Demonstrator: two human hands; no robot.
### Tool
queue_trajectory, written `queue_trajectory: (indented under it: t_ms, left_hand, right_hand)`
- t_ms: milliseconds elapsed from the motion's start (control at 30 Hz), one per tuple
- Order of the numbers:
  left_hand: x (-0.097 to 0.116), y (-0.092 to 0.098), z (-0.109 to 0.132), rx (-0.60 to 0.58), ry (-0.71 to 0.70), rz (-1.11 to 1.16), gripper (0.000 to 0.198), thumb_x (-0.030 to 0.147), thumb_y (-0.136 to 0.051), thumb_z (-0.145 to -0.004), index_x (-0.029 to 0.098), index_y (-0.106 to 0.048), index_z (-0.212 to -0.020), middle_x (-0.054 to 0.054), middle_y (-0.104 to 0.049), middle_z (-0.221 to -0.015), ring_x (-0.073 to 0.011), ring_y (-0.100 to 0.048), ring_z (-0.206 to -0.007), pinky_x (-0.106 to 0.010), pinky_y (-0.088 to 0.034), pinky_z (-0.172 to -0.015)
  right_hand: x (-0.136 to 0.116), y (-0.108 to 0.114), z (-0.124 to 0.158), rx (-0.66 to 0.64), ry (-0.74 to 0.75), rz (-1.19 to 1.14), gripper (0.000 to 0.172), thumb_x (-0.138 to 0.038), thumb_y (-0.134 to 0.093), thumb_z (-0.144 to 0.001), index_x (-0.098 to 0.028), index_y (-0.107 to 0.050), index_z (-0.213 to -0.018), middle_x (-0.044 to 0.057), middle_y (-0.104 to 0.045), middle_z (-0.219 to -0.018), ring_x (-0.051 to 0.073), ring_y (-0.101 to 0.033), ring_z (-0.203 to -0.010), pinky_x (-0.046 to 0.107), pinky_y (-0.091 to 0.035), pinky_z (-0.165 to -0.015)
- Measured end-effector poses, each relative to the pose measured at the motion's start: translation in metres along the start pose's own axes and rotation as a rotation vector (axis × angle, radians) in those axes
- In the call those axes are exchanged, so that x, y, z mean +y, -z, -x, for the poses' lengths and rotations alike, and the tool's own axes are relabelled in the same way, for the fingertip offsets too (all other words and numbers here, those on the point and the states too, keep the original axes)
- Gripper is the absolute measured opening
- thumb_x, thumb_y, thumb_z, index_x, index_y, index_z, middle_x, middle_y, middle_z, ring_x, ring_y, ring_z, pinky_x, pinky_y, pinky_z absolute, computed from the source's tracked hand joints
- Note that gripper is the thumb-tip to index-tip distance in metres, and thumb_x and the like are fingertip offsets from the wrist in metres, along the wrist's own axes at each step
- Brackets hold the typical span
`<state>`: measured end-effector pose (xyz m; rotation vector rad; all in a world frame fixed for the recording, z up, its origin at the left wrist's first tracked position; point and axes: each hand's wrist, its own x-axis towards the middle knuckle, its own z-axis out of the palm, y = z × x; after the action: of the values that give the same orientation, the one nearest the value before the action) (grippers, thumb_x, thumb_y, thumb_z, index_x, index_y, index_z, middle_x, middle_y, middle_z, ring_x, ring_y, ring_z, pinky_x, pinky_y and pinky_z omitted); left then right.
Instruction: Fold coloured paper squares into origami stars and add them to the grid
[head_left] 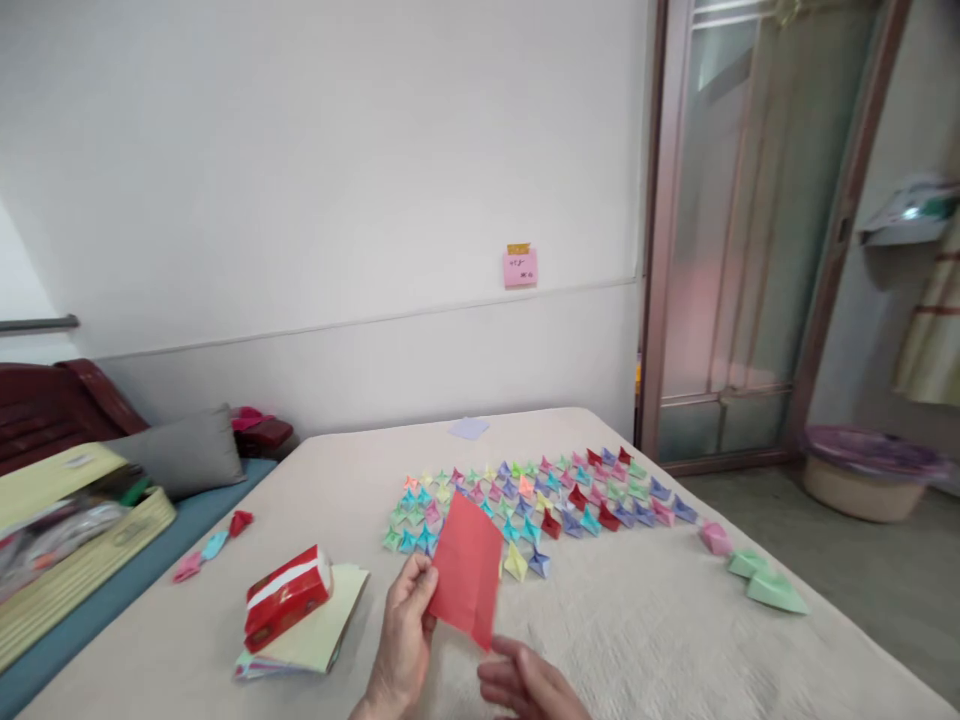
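Note:
A sheet of red paper (466,568) is tilted up above the table, with a crease along its right side. My left hand (405,630) pinches its left edge between thumb and fingers. At the paper's lower corner is my right hand (531,680), fingers loosely bent and apart; whether a fingertip touches the corner I cannot tell. Beyond the paper, rows of small folded paper pieces (577,497) in many colours stand on the table. To the left, a red tissue pack (289,597) rests on a stack of coloured paper sheets (341,612).
A cream cloth covers the table (630,640). Green folded pieces (776,590) and a pink one (716,538) lie along its right edge. Small folded pieces (214,545) lie at the left edge. A pale lilac sheet (469,429) is at the back. An open box (82,540) stands left.

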<state>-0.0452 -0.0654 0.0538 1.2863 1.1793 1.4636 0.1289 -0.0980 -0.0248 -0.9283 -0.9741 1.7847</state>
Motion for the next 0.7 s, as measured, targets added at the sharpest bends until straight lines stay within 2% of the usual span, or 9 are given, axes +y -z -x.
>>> queue_trajectory:
  t_ms: [33,100,200,333,467,567,700]
  left_hand:
    - [-0.002,-0.008,0.0,-0.023,0.023,0.039,0.03,0.05,-0.05,-0.085,0.022,-0.046,-0.076,0.003,-0.055,-0.069,-0.0131,-0.054,-0.06,-0.022,-0.042,-0.057]
    - [-0.01,-0.017,-0.002,-0.059,0.062,0.092,0.029,0.049,-0.053,-0.082,0.022,-0.046,-0.074,0.003,-0.056,-0.069,-0.0136,-0.054,-0.061,-0.022,-0.042,-0.058]
    - [-0.028,-0.02,-0.008,-0.09,0.111,0.117,0.028,0.045,-0.06,-0.077,0.022,-0.048,-0.07,0.004,-0.054,-0.065,-0.014,-0.053,-0.062,-0.022,-0.04,-0.058]
    - [-0.047,-0.015,-0.012,-0.132,0.181,0.12,0.02,0.035,-0.061,-0.074,0.022,-0.047,-0.069,0.004,-0.055,-0.063,-0.0134,-0.051,-0.058,-0.022,-0.039,-0.056]
    - [-0.046,-0.01,-0.011,-0.201,0.233,0.102,0.011,0.029,-0.058,-0.074,0.02,-0.053,-0.073,0.001,-0.061,-0.068,-0.0147,-0.056,-0.06,-0.023,-0.041,-0.057]
    - [-0.039,-0.005,-0.01,-0.244,0.244,0.05,0.012,0.029,-0.057,-0.077,0.018,-0.06,-0.076,0.0,-0.063,-0.068,-0.0157,-0.057,-0.063,-0.024,-0.042,-0.06]
    - [-0.035,0.003,-0.012,-0.243,0.222,-0.073,0.008,0.021,-0.06,-0.07,0.016,-0.065,-0.065,0.001,-0.061,-0.062,-0.0158,-0.054,-0.061,-0.024,-0.039,-0.059]
  right_hand:
    - [-0.005,0.004,-0.001,0.025,0.015,-0.16,0.069,-0.073,-0.06,-0.066,-0.021,-0.065,-0.11,0.013,-0.072,-0.11,0.029,-0.067,-0.101,0.036,-0.05,-0.078]
    - [-0.017,0.011,-0.003,0.071,0.1,-0.315,0.059,-0.066,-0.069,-0.063,-0.023,-0.069,-0.103,0.012,-0.072,-0.111,0.03,-0.067,-0.101,0.037,-0.05,-0.079]
    - [-0.028,0.02,-0.006,0.18,0.218,-0.384,0.04,-0.045,-0.079,-0.064,-0.019,-0.073,-0.094,0.012,-0.075,-0.101,0.03,-0.069,-0.094,0.039,-0.051,-0.08]
    - [-0.03,0.024,-0.011,0.272,0.219,-0.373,0.028,-0.029,-0.082,-0.065,-0.013,-0.076,-0.087,0.011,-0.078,-0.087,0.028,-0.071,-0.082,0.039,-0.053,-0.079]
    - [-0.027,0.021,-0.013,0.286,0.191,-0.305,0.025,-0.029,-0.082,-0.065,-0.013,-0.077,-0.084,0.011,-0.078,-0.081,0.027,-0.072,-0.078,0.039,-0.054,-0.077]
    - [-0.026,0.02,-0.013,0.335,0.196,-0.188,0.027,-0.035,-0.082,-0.064,-0.013,-0.078,-0.08,0.012,-0.078,-0.078,0.028,-0.071,-0.073,0.04,-0.055,-0.074]
    - [-0.026,0.023,-0.012,0.366,0.211,-0.084,0.03,-0.038,-0.083,-0.061,-0.014,-0.078,-0.078,0.011,-0.078,-0.075,0.028,-0.07,-0.07,0.04,-0.053,-0.073]
